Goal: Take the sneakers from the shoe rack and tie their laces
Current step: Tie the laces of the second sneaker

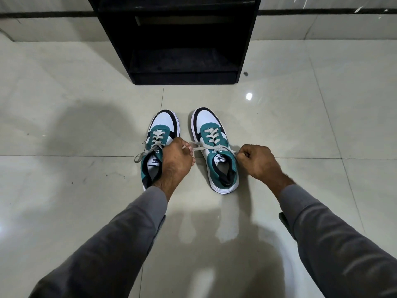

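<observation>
Two teal, white and black sneakers stand side by side on the floor, toes pointing away from me. The left sneaker (pixel 160 145) has loose grey laces trailing off its left side. On the right sneaker (pixel 217 151) the grey lace (pixel 200 147) is stretched out to both sides across the top eyelets. My left hand (pixel 177 158) grips one end of that lace, partly covering the left sneaker's right side. My right hand (pixel 257 161) pinches the other end just right of the right sneaker.
A black shoe rack (pixel 182 39) stands straight ahead against the wall, its lower shelves showing no shoes. The floor is glossy pale tile (pixel 300 125) with shadows of my arms. Grey sleeves cover both forearms.
</observation>
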